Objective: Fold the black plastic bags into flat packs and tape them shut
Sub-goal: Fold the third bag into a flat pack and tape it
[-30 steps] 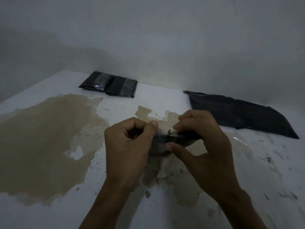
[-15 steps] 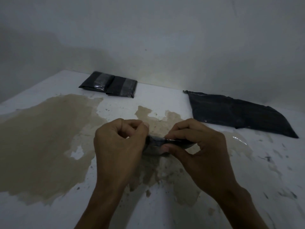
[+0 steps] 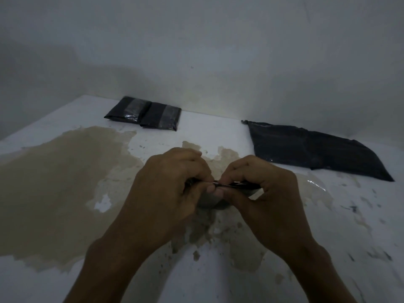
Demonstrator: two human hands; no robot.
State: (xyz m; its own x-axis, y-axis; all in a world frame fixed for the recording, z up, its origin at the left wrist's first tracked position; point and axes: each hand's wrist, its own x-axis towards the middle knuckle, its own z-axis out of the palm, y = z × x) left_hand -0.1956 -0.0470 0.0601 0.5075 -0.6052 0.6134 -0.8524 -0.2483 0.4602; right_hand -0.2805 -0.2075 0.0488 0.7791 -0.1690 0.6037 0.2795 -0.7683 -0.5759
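Both hands pinch one small dark pack (image 3: 235,186) between them, held just above the table (image 3: 218,130). The left hand (image 3: 172,189) has its fingers curled tight, thumb tip pressed to the pack's near edge; the right hand (image 3: 264,193) curls over the top with its thumb under, so only a thin glossy sliver of black plastic shows between the knuckles. How much of the pack lies inside the left fist I cannot tell.

There is open tabletop on every side of the hands. The far edge meets the wall (image 3: 218,51); two finished packs (image 3: 144,113) lie side by side against it at far left, touching each other, each a flat black rectangle banded with shiny clear tape. At far right an unfolded bag (image 3: 312,149) lies long and flat, wrinkled, one corner near the wall.

The table is white, scuffed and speckled, with a broad tan stain (image 3: 54,182) spreading left and beneath the hands. A strip of clear film (image 3: 316,184) glints just right of the right hand.

Since a second ago the hands have drawn closer together and lower in view, covering more of the pack; the packs and bag behind have not moved.
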